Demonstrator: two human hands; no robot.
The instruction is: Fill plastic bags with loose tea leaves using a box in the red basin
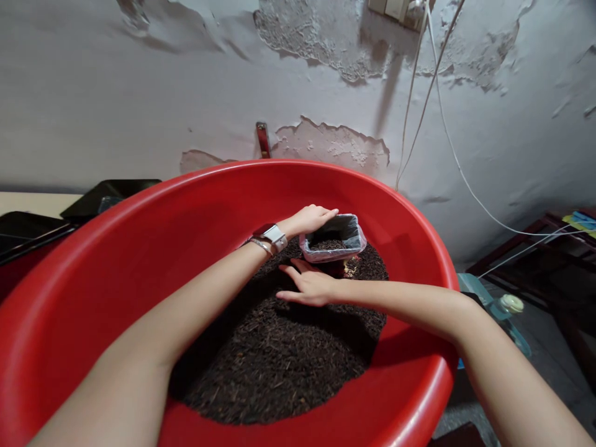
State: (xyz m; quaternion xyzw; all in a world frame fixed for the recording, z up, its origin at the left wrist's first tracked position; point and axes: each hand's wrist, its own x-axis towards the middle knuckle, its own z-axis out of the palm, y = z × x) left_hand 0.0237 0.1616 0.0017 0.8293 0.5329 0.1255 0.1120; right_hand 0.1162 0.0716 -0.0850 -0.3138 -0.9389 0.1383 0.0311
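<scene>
A big red plastic basin (139,248) fills the view, its bottom covered with dark loose leaf-like bits (279,354). At the far side of the pile stands a small open foil bag (333,239), partly filled with the same dark stuff. My left hand (311,218), with a silver watch at the wrist, grips the bag's left rim and holds it open. My right hand (311,287) lies flat with fingers spread on the dark pile just in front of the bag.
A peeling grey wall (139,81) stands right behind the basin, with white cables (447,136) hanging down it. Black trays (107,195) lie at the left. A bottle with a pale cap (510,305) and a dark wooden frame (549,248) are at the right.
</scene>
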